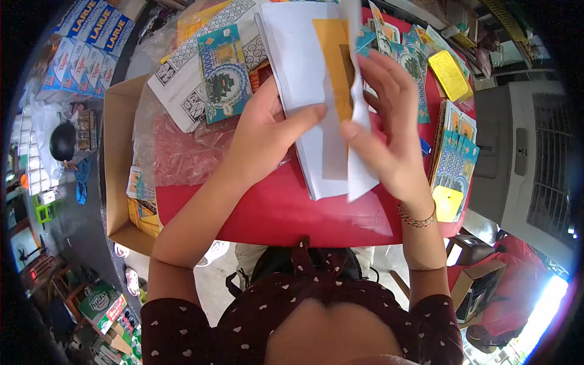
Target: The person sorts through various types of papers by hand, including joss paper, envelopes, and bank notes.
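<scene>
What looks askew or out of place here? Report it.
The stack of blue-green printed notes seems to overhang the right edge of the red table. Nothing else stands out. Left hand and right hand grip white sheets.

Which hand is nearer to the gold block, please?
Right. The right hand pinches a sheet just below and left of the gold block. The left hand grips the paper stack on its far side, farther off.

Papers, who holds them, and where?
The left hand pinches the papers at their left side; the right hand pinches one raised sheet by its edge.
</scene>
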